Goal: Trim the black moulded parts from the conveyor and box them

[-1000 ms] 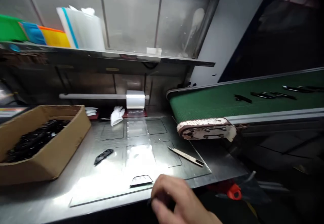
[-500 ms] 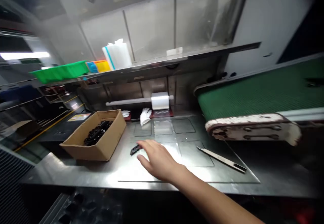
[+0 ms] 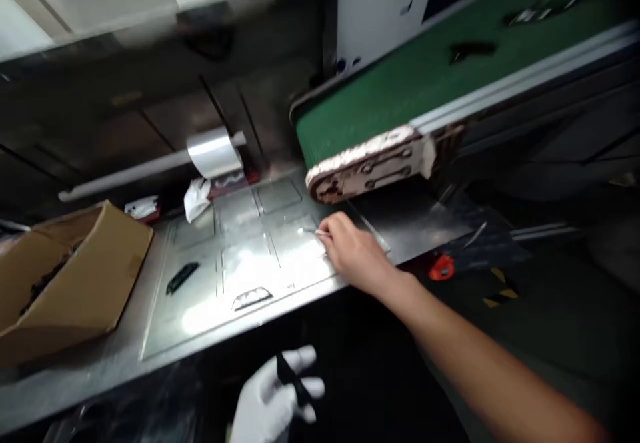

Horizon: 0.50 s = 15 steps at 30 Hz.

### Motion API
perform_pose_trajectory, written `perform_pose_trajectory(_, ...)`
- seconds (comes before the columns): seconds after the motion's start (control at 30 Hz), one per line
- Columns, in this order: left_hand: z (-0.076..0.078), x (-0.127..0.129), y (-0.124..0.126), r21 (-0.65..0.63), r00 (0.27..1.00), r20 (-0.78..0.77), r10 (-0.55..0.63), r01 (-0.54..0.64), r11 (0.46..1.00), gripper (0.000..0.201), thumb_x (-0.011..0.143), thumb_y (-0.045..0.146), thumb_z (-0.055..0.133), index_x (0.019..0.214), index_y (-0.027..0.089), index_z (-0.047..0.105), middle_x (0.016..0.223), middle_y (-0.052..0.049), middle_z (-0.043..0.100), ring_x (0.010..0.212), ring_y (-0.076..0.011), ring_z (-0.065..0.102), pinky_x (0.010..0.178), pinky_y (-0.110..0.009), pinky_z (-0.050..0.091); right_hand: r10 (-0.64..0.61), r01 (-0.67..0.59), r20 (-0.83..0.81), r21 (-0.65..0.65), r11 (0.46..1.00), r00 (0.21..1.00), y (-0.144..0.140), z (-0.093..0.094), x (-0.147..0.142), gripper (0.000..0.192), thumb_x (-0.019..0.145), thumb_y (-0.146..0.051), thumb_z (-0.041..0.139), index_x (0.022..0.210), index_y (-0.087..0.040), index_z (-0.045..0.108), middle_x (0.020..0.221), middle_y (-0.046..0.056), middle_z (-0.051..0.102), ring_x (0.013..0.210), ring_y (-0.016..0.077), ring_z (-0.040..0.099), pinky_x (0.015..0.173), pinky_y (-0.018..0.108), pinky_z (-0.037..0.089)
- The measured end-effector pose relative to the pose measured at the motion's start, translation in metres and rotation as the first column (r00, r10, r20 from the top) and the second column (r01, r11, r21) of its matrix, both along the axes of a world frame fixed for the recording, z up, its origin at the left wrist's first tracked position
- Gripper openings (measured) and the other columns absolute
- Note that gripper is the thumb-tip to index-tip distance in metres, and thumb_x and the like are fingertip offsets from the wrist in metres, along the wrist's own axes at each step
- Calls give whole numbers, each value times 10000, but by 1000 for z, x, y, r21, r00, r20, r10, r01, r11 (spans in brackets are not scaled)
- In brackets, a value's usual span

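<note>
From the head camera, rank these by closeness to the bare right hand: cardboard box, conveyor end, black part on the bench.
From the right hand:
1. Conveyor end, just above it.
2. Black part, left on the bench.
3. Cardboard box, far left.

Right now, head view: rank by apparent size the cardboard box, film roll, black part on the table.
1. cardboard box, though nearest the camera
2. film roll
3. black part

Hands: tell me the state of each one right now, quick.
Left hand: in a white glove, fingers closed on a small black part.
Right hand: bare, on the metal table, fingers pinching the thin knife.
</note>
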<state>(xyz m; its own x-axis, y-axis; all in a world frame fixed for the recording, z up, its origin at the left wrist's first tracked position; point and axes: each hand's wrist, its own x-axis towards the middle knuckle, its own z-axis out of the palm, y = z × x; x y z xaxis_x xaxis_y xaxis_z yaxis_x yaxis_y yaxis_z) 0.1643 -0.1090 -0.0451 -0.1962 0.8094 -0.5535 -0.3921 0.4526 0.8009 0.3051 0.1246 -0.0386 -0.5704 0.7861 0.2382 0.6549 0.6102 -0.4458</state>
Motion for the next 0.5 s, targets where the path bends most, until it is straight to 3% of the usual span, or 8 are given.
perform_pose_trajectory(0.07,-6,-2,-3,148,985,69,155,-164,975,448,835,508,822,1184,235,761,1411,-158,683,849,-209,744,611,-258,570,144,-154,-90,-111,982,985,-23,7,8,294,1090,-326,462,1311,-183,592,1105,63,721,926,224,708,798,340,526)
perform_pose_trajectory(0.1,-8,-4,-5,210,975,113,190,-211,955,374,879,465,788,1196,268,766,1436,-135,674,803,-175,739,577,-225,546,251,-276,-156,-167,946,955,-34,9,11,318,1092,-345,469,1355,-209,584,1083,32,742,926,209,722,805,327,536)
perform_pose_trajectory(0.17,-11,-6,-7,291,963,176,205,-250,923,318,944,440,712,1228,306,764,1445,-104,676,731,-122,715,558,-191,532,435,-510,-305,-241,826,848,-56,10,17,350,1099,-363,476,1411,-256,594,1111,-3,773,983,186,741,861,309,554)
perform_pose_trajectory(0.23,-13,-7,-7,324,959,201,197,-256,911,329,973,465,664,1240,300,763,1457,-94,667,688,-92,694,556,-180,537,508,-626,-393,-281,727,766,-76,6,19,335,1093,-351,500,1387,-276,643,1158,-16,779,1044,170,739,909,291,554)
perform_pose_trajectory(0.3,-13,-5,-6,335,961,207,182,-244,910,346,977,488,654,1237,287,761,1452,-89,669,642,-74,675,540,-180,536,490,-635,-427,-328,699,760,-93,-1,19,281,1069,-308,537,1290,-267,706,1115,-27,780,1016,161,739,888,280,551)
perform_pose_trajectory(0.37,-14,-1,-7,326,964,220,150,-217,920,355,961,509,673,1220,284,762,1288,-73,755,584,-76,651,523,-192,536,444,-609,-442,-371,701,780,-104,-7,16,238,1041,-275,553,1182,-258,744,1045,-50,771,950,145,737,843,271,539)
perform_pose_trajectory(0.43,-16,2,-8,312,965,229,126,-196,930,367,945,527,690,1206,279,763,1076,-51,801,529,-87,627,499,-209,535,411,-584,-445,-382,717,796,-110,-12,14,234,1026,-260,541,1116,-244,757,1003,-63,760,912,132,730,819,264,526)
perform_pose_trajectory(0.5,-18,4,-9,300,966,228,120,-187,935,371,940,530,695,1199,273,762,1070,-52,799,502,-86,617,467,-212,524,417,-565,-412,-356,744,810,-111,-15,14,249,1025,-256,526,1105,-220,760,976,-53,752,899,131,721,809,259,523)
